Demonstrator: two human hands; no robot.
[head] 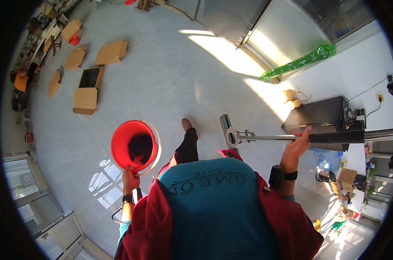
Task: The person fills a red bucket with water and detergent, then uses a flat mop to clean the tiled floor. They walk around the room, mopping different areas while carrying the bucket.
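My left hand [130, 178] grips the near rim of a red plastic bucket [118, 143], which hangs beside my left leg. A pale handle [158, 136] curves along the bucket's right side. Something dark shows at the bottom of the bucket; whether it is liquid, cloth or shadow I cannot tell. My right hand [298, 143] is closed around the metal pole of a mop [268, 138], just beside its black grip sleeve. The mop's long green head [226, 122] is low near the floor, to the right of my foot.
Open cardboard boxes [111, 53] lie on the grey tiled floor [170, 65] at the left. A dark cabinet [313, 113], gourds [290, 97] and a water jug [328, 159] stand at the right. A green plastic-wrapped roll [298, 63] leans against the wall.
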